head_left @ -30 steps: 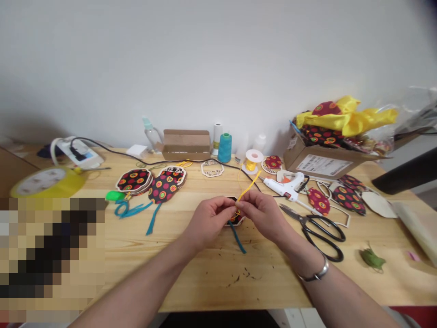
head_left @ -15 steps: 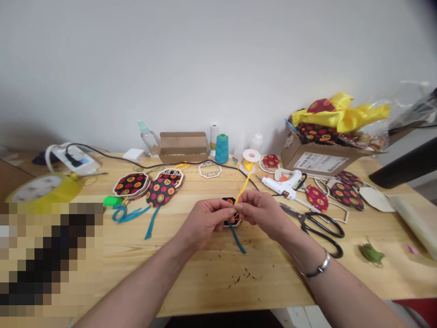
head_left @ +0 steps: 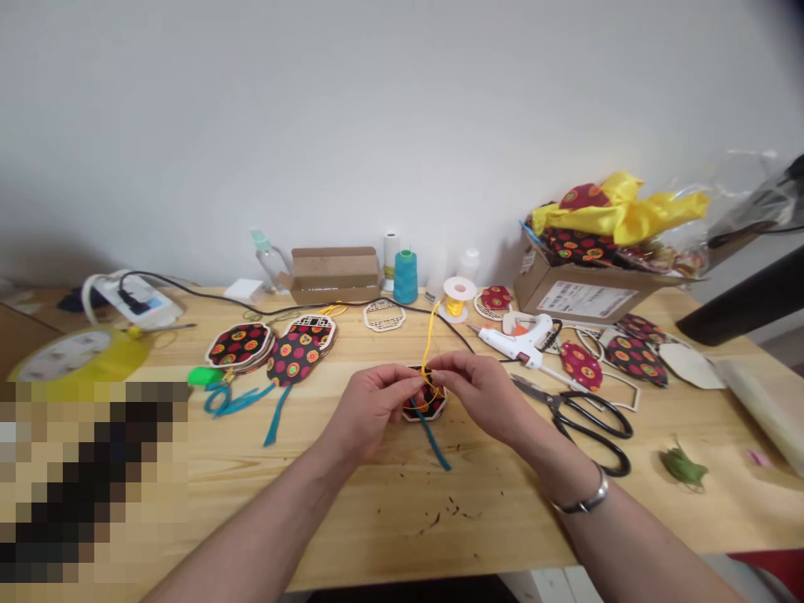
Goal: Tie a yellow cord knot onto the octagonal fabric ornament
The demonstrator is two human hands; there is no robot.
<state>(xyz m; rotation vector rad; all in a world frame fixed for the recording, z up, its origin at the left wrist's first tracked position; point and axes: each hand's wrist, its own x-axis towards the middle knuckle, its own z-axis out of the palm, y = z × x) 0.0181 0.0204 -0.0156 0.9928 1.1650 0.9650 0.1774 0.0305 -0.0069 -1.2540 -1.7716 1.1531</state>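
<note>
**A:** Where are my hands?

**B:** Your left hand (head_left: 377, 406) and your right hand (head_left: 481, 394) meet over the middle of the desk (head_left: 377, 519). Their fingertips are almost touching.

**A:** What is each grip doing?

**B:** Your right grip is pressed together. It pinches a thin yellow cord (head_left: 429, 335) between thumb and first finger. Your left grip is pinched shut too, on the same cord a little lower down. I cannot tell if it touches anything else.

**A:** Where does the cord go?

**B:** It goes up from your fingers and bends back toward the yellow ribbon spool (head_left: 458, 295) by the wall. Its low end makes a small loop over the little spotted piece (head_left: 433, 404).

**A:** And that piece?

**B:** It sits right under your fingertips, between your two hands. A teal cord (head_left: 433, 440) comes out from under it and lies on the desk, pointing toward you.

**A:** What else is near?

**B:** Black scissors (head_left: 584, 419) lie just beside your right hand. A white glue gun (head_left: 518, 343) is behind them. A pile of spotted pieces (head_left: 242, 345) is off to your left. A cardboard box (head_left: 584, 293) with yellow cloth is far on your right. You wear a silver bracelet (head_left: 587, 501) on your right wrist.
</note>
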